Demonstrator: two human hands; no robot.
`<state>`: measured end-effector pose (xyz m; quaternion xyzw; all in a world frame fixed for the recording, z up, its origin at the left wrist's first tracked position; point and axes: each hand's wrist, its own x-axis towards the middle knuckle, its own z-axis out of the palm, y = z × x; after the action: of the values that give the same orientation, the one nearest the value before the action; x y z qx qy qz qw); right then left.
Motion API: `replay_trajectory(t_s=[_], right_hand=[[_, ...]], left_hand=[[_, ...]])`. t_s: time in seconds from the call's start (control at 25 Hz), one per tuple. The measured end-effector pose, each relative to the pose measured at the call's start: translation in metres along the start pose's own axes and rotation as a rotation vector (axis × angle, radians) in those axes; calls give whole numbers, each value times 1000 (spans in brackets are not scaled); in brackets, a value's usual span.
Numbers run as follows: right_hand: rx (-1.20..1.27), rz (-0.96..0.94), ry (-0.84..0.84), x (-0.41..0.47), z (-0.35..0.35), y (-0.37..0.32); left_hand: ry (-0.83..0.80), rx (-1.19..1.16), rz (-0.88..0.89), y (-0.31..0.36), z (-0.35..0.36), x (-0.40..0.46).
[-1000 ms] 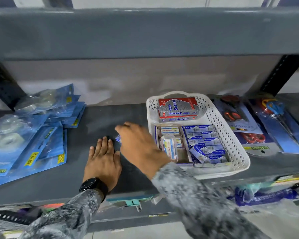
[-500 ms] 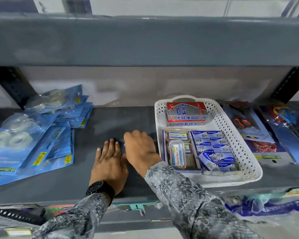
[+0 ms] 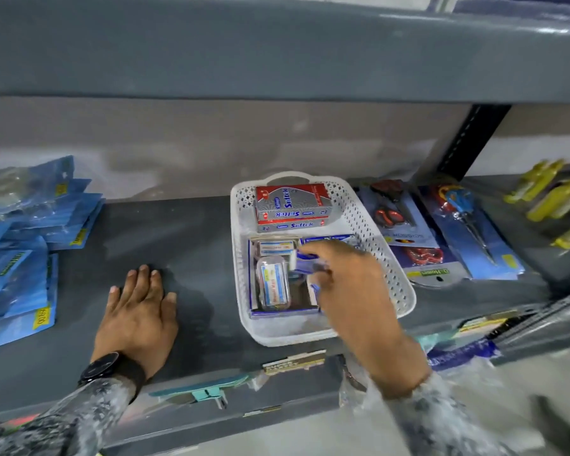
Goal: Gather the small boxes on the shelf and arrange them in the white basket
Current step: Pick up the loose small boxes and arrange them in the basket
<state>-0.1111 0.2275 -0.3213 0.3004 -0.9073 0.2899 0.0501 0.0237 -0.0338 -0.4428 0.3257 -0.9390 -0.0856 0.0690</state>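
The white basket (image 3: 397, 284) stands on the grey shelf (image 3: 191, 245). At its far end lies a red and silver box (image 3: 292, 205). Nearer lie a blue-edged tray with a clear pin case (image 3: 273, 284) and several small blue boxes, mostly hidden under my right hand. My right hand (image 3: 349, 284) hovers inside the basket, fingers shut on a small blue and white box (image 3: 305, 261). Left of the basket, my left hand (image 3: 139, 311) rests flat on the shelf, fingers spread, holding nothing. A black watch sits on that wrist.
Blue tape packets (image 3: 23, 245) are heaped on the shelf's left side. Packaged scissors (image 3: 405, 225) lie right of the basket, and yellow items (image 3: 553, 192) at the far right. An upper shelf (image 3: 277, 51) overhangs closely. Price tags hang along the front edge.
My right hand lifted a small blue box from the shelf beside my left hand and carried it right, into the basket. The left hand stayed flat on the shelf.
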Motion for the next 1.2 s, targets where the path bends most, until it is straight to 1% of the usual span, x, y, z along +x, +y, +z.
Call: replay_trajectory(t_s=[0.08,0.2,0.32,0.52,0.64,0.8,0.92,1.08,1.12,1.2], right_hand=[[-127,80,-53,0,-16,32],[-288,123,-154,1,-26,61],[-330,149,-248,3,-25,68],[-353,163,-252,4,-22,74],[-412,146,-262,6,-21,74],[-454,111,-235,4,-23,71],[-481,91,-271,3,-23,67],[-416,51,-288,0,-25,59],[-369,1,-311,-3,-24,51],[-212,-102,-414,-7,-18,31]], left_hand=[[0,24,-1,0,0,0],[-11,58,3,1,1,1],[-9,65,2,0,0,1],[-14,72,6,2,0,0],[-26,59,2,2,-2,0],[-30,41,-1,4,-3,-1],[-28,37,-1,4,-4,-1],[-19,24,-8,4,-4,0],[-17,26,-8,4,-4,0],[-4,24,-2,3,-3,-1]])
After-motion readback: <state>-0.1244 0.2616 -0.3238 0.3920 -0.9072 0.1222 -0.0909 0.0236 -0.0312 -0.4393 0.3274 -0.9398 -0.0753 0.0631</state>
